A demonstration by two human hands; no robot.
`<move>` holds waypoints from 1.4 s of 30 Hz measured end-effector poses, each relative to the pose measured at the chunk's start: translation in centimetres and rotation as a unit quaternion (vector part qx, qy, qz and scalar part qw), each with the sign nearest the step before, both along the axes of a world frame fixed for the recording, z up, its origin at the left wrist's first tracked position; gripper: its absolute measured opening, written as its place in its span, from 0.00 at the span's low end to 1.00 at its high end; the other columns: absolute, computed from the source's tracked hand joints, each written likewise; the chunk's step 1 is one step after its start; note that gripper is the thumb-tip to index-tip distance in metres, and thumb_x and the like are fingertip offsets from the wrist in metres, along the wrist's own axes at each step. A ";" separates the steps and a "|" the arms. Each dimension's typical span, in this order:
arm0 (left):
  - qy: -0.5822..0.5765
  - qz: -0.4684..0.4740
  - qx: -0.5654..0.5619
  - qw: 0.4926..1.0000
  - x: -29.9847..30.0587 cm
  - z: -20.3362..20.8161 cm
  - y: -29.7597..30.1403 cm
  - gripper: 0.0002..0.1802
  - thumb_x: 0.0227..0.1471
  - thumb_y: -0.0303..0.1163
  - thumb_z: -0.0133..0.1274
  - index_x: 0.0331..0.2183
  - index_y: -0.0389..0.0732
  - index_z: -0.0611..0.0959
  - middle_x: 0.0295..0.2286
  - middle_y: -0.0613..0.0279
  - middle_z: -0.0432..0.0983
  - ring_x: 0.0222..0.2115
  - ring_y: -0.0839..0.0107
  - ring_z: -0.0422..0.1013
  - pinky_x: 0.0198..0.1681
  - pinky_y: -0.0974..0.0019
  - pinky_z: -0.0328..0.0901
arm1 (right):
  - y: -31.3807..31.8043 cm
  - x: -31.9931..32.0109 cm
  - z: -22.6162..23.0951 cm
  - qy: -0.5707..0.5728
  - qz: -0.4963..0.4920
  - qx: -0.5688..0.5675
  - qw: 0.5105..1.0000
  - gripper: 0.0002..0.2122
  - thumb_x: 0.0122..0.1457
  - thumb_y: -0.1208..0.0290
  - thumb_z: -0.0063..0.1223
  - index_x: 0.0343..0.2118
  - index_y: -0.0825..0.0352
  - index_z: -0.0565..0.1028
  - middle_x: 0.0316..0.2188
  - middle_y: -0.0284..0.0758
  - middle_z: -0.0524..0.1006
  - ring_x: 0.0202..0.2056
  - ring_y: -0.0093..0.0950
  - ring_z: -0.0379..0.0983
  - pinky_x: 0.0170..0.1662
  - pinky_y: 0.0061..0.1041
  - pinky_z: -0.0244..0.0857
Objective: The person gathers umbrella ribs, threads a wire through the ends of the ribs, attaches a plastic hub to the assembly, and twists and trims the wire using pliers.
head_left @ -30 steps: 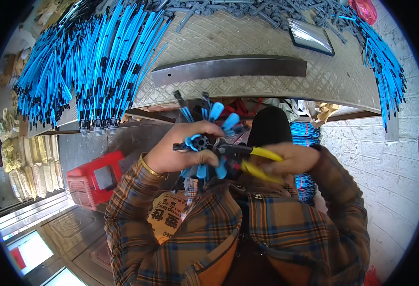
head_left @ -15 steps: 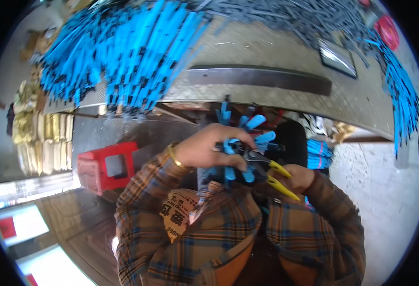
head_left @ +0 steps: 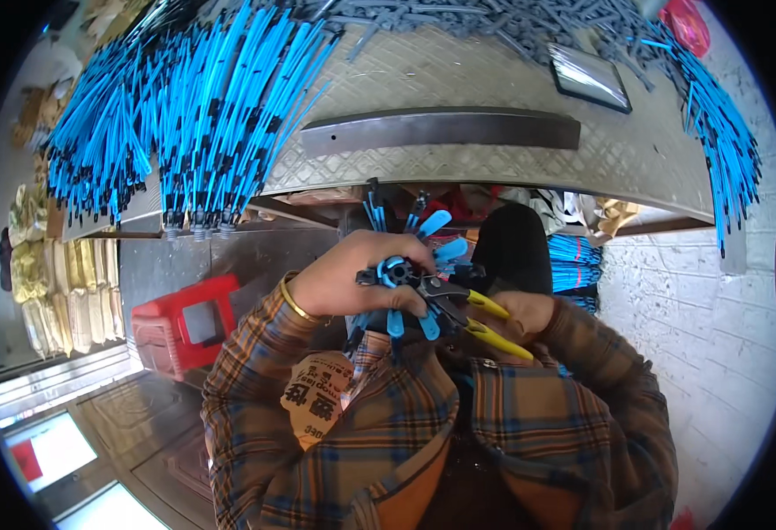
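My left hand (head_left: 353, 276), a gold-coloured bangle at its wrist, is closed round a black-and-blue part (head_left: 397, 272) with a round centre. Flat blue tabs and black-tipped pieces stick out around it; what exactly it is I cannot make out. In my right hand (head_left: 528, 314) are pliers with yellow handles (head_left: 501, 340), the handles spread apart. The dark metal head of the pliers lies against the right side of the part, by my left fingertips. My left fingers hide some of that contact.
Ahead is a workbench (head_left: 494, 181) with a dark metal bar (head_left: 459, 131). Bundles of blue rods (head_left: 229, 106) overhang its left edge, more blue rods (head_left: 728, 141) its right. Grey pieces (head_left: 485, 22) pile behind a framed glass panel (head_left: 589, 78). A red stool (head_left: 158, 322) stands left.
The whole view has shifted, so bench, hands and part appear further left. The pliers stay at the part's right side, with my grip on both unchanged.
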State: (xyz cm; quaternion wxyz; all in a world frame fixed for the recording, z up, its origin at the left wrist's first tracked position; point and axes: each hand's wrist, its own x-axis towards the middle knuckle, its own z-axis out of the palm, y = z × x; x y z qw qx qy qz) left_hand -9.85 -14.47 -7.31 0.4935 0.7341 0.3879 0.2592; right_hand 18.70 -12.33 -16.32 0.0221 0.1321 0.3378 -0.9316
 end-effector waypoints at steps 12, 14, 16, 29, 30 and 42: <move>0.006 -0.002 -0.044 0.999 0.5 -0.1 0.7 0.26 0.33 0.40 0.66 0.36 0.39 0.78 0.30 0.58 0.76 0.32 0.64 0.73 0.37 0.66 0.66 | 0.5 0.5 0.4 -0.061 0.023 0.089 0.994 0.17 0.56 0.64 0.50 0.43 0.73 0.68 0.35 0.35 0.72 0.38 0.23 0.69 0.42 0.23 0.64; -0.004 -0.021 -0.019 1.000 0.5 -0.3 0.7 0.26 0.33 0.40 0.66 0.37 0.39 0.78 0.32 0.58 0.76 0.33 0.63 0.73 0.37 0.65 0.66 | 0.3 -0.2 -0.3 0.000 0.046 -0.138 0.989 0.16 0.57 0.63 0.49 0.40 0.72 0.69 0.33 0.35 0.73 0.34 0.22 0.70 0.39 0.21 0.65; 0.000 -0.028 -0.019 0.999 0.6 -0.2 0.8 0.27 0.33 0.40 0.66 0.37 0.39 0.78 0.32 0.57 0.76 0.34 0.62 0.73 0.37 0.65 0.66 | 1.1 0.6 0.2 -0.018 0.056 -0.086 0.995 0.15 0.58 0.64 0.48 0.41 0.72 0.68 0.34 0.39 0.73 0.34 0.26 0.72 0.38 0.24 0.68; 0.028 -0.048 -0.023 0.998 1.0 0.2 0.8 0.26 0.33 0.38 0.65 0.38 0.40 0.77 0.33 0.57 0.76 0.34 0.60 0.74 0.37 0.64 0.66 | 4.0 0.8 6.4 -0.095 0.101 0.040 0.990 0.14 0.60 0.65 0.44 0.43 0.71 0.66 0.34 0.43 0.75 0.35 0.31 0.75 0.36 0.29 0.73; 0.033 -0.046 -0.027 0.998 1.0 0.3 0.8 0.26 0.33 0.38 0.65 0.38 0.40 0.77 0.33 0.57 0.76 0.34 0.59 0.74 0.37 0.64 0.66 | 4.1 0.7 6.4 -0.096 0.106 0.044 0.989 0.14 0.60 0.65 0.44 0.43 0.71 0.67 0.34 0.42 0.75 0.35 0.30 0.75 0.36 0.28 0.73; 0.006 -0.105 -0.048 0.993 0.3 0.4 1.2 0.25 0.33 0.35 0.66 0.37 0.39 0.78 0.32 0.56 0.75 0.34 0.59 0.73 0.38 0.63 0.66 | -2.3 -0.4 0.1 0.075 -0.025 0.027 0.997 0.17 0.60 0.54 0.44 0.36 0.66 0.69 0.22 0.29 0.70 0.20 0.16 0.66 0.21 0.14 0.60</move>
